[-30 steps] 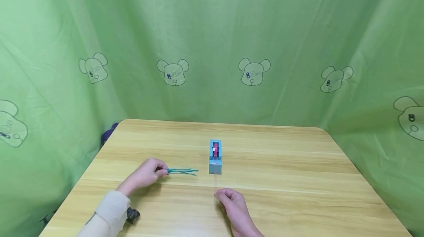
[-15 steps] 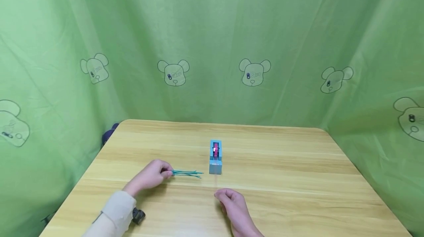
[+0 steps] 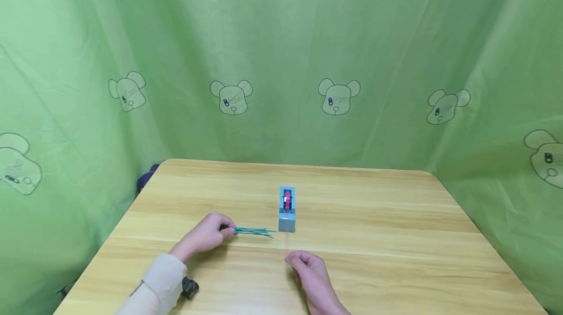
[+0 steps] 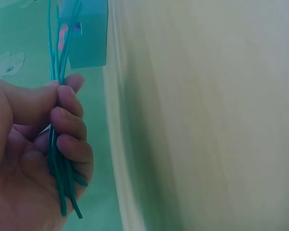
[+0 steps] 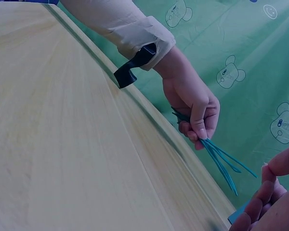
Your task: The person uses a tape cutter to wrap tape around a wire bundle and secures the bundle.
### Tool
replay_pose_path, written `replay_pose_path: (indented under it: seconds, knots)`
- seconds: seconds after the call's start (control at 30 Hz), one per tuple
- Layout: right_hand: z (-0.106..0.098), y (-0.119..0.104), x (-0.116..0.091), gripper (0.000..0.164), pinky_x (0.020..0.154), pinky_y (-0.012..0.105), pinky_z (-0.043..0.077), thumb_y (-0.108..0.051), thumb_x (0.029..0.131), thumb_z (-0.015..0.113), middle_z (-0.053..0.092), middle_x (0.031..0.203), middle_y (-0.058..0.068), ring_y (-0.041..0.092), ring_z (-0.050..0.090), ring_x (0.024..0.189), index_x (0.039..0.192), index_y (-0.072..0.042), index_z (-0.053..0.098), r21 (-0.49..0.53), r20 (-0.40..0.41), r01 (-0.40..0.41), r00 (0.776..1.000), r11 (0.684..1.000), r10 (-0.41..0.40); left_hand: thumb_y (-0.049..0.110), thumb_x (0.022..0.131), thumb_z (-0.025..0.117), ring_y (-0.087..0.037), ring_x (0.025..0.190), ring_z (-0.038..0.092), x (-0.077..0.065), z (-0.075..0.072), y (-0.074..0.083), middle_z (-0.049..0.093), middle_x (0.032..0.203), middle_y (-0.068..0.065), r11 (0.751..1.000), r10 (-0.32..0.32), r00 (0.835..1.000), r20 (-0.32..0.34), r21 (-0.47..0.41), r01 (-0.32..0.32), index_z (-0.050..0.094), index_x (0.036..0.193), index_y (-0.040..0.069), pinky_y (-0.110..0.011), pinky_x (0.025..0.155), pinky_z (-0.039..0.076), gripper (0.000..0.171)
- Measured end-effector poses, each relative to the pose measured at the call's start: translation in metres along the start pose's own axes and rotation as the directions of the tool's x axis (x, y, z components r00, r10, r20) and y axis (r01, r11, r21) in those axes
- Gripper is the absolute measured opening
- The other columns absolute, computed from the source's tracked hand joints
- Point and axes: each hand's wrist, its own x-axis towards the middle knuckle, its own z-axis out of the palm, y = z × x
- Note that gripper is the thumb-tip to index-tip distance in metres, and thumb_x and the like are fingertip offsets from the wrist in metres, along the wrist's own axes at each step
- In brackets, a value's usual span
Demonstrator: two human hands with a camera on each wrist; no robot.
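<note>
My left hand grips a bundle of thin teal-green wire-like strands, whose free ends point right towards the blue tape dispenser. In the left wrist view, thumb and fingers curl round the strands, and their lower ends cross the palm. The dispenser holds a pink roll of tape. From its front a clear pinkish strip of tape stretches towards me. My right hand pinches the near end of that strip. The right wrist view shows the left hand and strands, with right fingers at the lower right corner.
A wooden table spreads under both hands. Green curtain with bear-head drawings surrounds it. A black wrist device hangs at the left cuff. Something dark purple shows beyond the table's left edge.
My left hand has moved right with the strands, bringing their tips closer to the tape strip and dispenser. My right hand stays put, holding the tape.
</note>
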Motion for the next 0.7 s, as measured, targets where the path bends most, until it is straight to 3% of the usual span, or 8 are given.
replay_pose_path:
  seconds: [0.33, 0.7]
  knots:
    - [0.000, 0.000, -0.001, 0.019, 0.069, 0.028, 0.043, -0.014, 0.093, 0.063, 0.051, 0.073, 0.000, 0.017, 0.048, 0.075, 0.099, 0.003, 0.067, -0.009, -0.008, 0.017, 1.000, 1.000, -0.017, 0.003, 0.096, 0.059, -0.014, 0.064, 0.054, 0.003, 0.005, 0.005, 0.068, 0.083, -0.003, 1.000, 0.003, 1.000, 0.000, -0.024, -0.003, 0.076, 0.095, 0.003, -0.030, 0.060, 0.047, 0.017]
    - [0.000, 0.000, -0.001, 0.018, 0.069, 0.028, 0.043, -0.015, 0.093, 0.064, 0.050, 0.071, -0.001, 0.016, 0.048, 0.074, 0.098, 0.002, 0.067, -0.008, -0.004, 0.026, 1.000, 1.000, -0.026, 0.005, 0.098, 0.058, -0.010, 0.056, 0.047, 0.009, 0.012, 0.009, 0.065, 0.075, -0.002, 1.000, 0.012, 1.000, 0.015, -0.026, -0.012, 0.076, 0.093, 0.004, -0.027, 0.054, 0.044, 0.018]
